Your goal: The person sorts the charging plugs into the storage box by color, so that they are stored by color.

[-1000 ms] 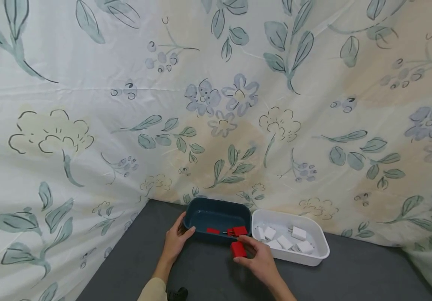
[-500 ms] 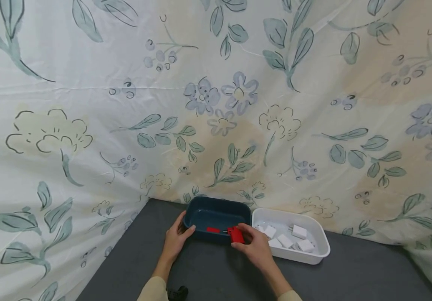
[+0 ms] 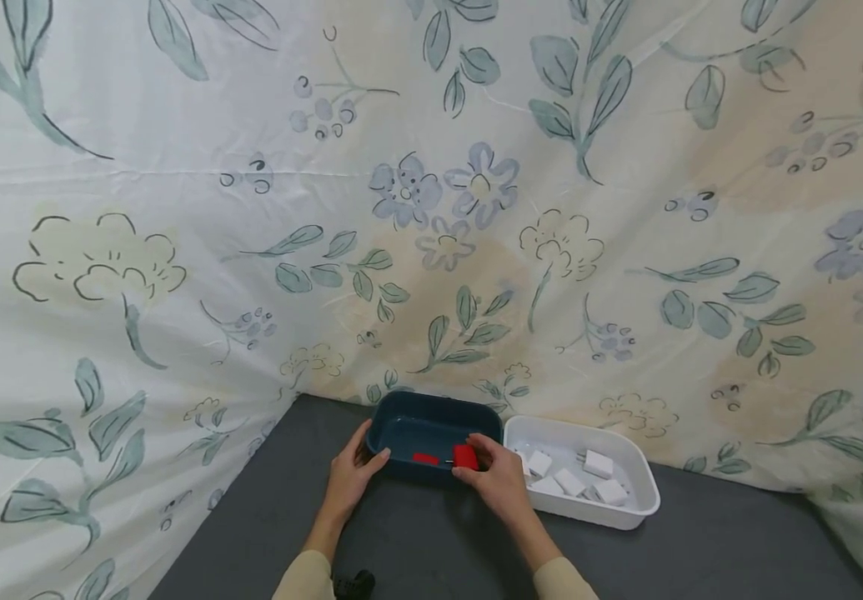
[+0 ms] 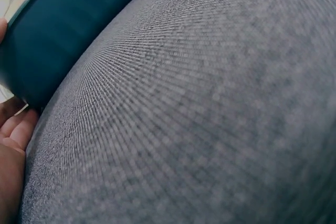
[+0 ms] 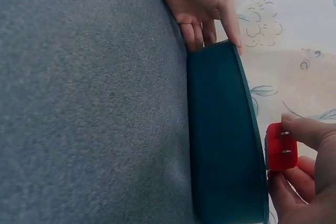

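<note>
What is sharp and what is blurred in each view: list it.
Head view: even light, wide-angle bend, small but sharp bins; left wrist: mat weave sharp, blue bin and left hand soft; right wrist: red plug and right hand slightly soft, no glare.

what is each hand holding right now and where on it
The right hand pinches a small red plastic plug block by its sides, over the dark teal plastic bin. The left hand grips that bin's left rim.

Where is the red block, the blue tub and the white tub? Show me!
red block (image 5: 282,147), right wrist view, on its face with the two metal prongs.
blue tub (image 3: 408,429), head view, on its bare inner floor.
white tub (image 3: 644,496), head view, on its right rim.
</note>
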`<state>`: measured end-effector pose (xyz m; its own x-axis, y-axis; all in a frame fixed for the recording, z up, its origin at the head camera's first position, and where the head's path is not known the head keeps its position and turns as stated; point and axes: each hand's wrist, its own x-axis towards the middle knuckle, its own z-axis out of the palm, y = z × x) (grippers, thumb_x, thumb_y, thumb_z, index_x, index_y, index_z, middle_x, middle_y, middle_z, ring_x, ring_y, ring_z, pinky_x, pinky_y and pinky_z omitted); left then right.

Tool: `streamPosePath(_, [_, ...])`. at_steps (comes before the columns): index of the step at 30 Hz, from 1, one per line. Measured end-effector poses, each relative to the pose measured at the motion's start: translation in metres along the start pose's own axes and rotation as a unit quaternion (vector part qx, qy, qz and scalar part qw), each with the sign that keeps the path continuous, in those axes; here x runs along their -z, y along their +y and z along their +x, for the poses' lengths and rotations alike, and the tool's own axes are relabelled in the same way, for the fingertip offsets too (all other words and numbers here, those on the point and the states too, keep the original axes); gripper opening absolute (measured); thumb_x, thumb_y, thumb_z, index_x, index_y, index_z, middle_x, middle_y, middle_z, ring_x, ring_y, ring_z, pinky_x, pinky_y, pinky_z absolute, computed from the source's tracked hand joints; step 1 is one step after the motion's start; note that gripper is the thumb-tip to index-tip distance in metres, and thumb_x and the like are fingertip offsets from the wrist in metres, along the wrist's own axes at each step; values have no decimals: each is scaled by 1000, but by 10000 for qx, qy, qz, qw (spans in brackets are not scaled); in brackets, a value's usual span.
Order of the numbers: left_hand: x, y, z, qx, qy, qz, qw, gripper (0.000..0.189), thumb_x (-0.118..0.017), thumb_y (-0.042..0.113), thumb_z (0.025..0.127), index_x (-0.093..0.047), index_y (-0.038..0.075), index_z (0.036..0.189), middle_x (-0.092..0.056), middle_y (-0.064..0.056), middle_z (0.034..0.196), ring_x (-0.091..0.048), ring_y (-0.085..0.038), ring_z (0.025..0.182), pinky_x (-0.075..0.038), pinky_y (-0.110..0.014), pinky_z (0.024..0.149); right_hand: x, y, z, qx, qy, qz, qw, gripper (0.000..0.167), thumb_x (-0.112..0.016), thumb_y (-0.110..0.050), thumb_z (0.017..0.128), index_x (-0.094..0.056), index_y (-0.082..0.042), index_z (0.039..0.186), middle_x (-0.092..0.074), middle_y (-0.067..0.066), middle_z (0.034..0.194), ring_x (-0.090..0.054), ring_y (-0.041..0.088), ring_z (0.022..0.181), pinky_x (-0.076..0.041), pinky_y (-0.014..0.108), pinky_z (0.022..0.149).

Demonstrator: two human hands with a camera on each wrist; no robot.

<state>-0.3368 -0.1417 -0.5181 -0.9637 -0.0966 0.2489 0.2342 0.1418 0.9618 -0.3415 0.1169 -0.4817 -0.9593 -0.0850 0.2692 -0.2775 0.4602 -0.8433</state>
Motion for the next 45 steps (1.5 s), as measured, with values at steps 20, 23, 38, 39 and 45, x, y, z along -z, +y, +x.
streamPosePath(20, [-8, -36, 11, -111, 245, 52, 9996, 71, -73, 29, 88, -40, 16, 149, -45, -19, 149, -49, -32, 134, -43, -47, 107, -7, -14, 10, 217, 333, -319, 9987, 64, -79, -24, 82, -55, 0, 136, -62, 18, 132, -64, 34, 116, -53, 44, 95])
streamPosePath(23, [-6, -27, 8, -106, 122, -56, 9999, 72, -73, 24, 89, -38, 11, 150, -43, -23, 149, -48, -36, 134, -42, -51, 107, -5, -14, 9, 237, 345, -424, 9982, 66, -76, -30, 85, -52, 0, 138, -60, 20, 135, -62, 37, 118, -52, 44, 96])
streamPosePath(38, [-3, 2, 0, -45, 22, 47, 10000, 71, -71, 21, 89, -37, 6, 150, -42, -25, 149, -47, -37, 135, -42, -50, 107, 8, 6, 5, 319, 347, -328, 9984, 50, -71, -14, 89, -56, 2, 134, -61, 20, 132, -63, 37, 117, -53, 45, 95])
streamPosePath(39, [-3, 2, 0, -49, 22, 56, 10000, 71, -71, 21, 90, -37, 5, 150, -42, -25, 149, -47, -37, 135, -42, -50, 107, 9, 7, 5, 328, 372, -339, 9982, 49, -71, -14, 89, -57, 2, 133, -62, 20, 131, -64, 36, 116, -53, 45, 94])
streamPosePath(45, [-2, -6, 4, -60, 91, 119, 9999, 71, -71, 20, 90, -36, 6, 150, -42, -25, 149, -47, -36, 134, -43, -49, 106, 15, 8, 4, 341, 570, -381, 9971, 44, -72, -12, 87, -61, -1, 128, -66, 17, 125, -66, 33, 112, -55, 43, 92])
